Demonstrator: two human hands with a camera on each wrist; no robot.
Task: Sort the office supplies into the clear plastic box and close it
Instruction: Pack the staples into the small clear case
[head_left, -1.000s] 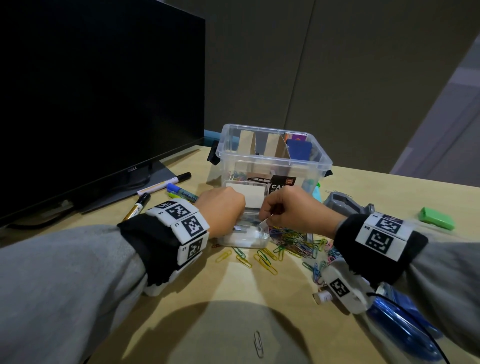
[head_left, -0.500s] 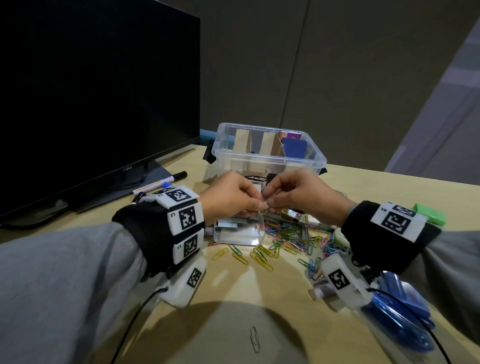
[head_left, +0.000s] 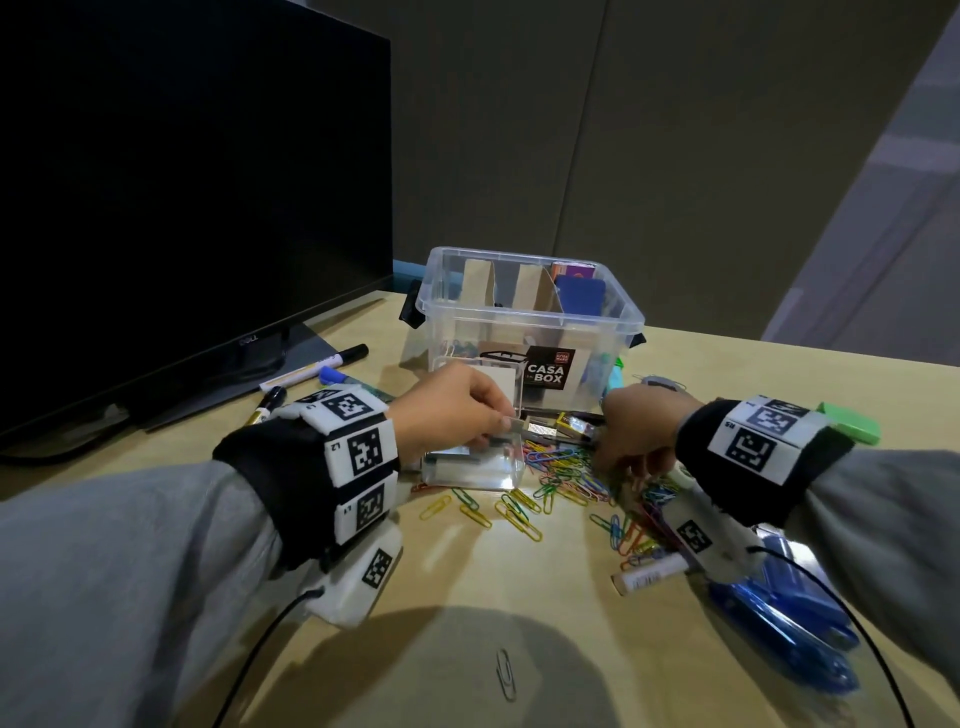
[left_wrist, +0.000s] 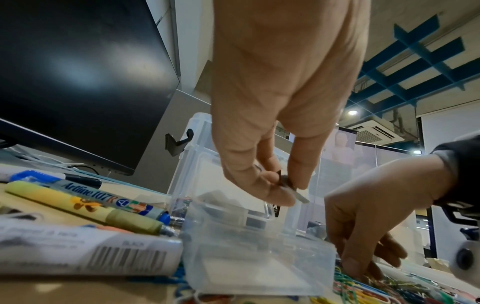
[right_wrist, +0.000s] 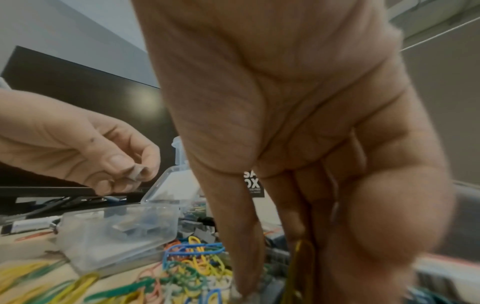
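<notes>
I see my left hand (left_wrist: 265, 144) pinching a flat metal strip (left_wrist: 296, 191) over the small clear case (head_left: 475, 460), while my right hand (head_left: 644, 431), fingers loosely extended, touches glossy coloured paper clips (head_left: 561, 467).

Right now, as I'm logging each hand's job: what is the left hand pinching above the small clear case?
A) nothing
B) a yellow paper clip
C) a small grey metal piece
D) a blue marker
C: the left hand pinches a small grey metal piece between thumb and fingers, just above the open small clear case.
</notes>
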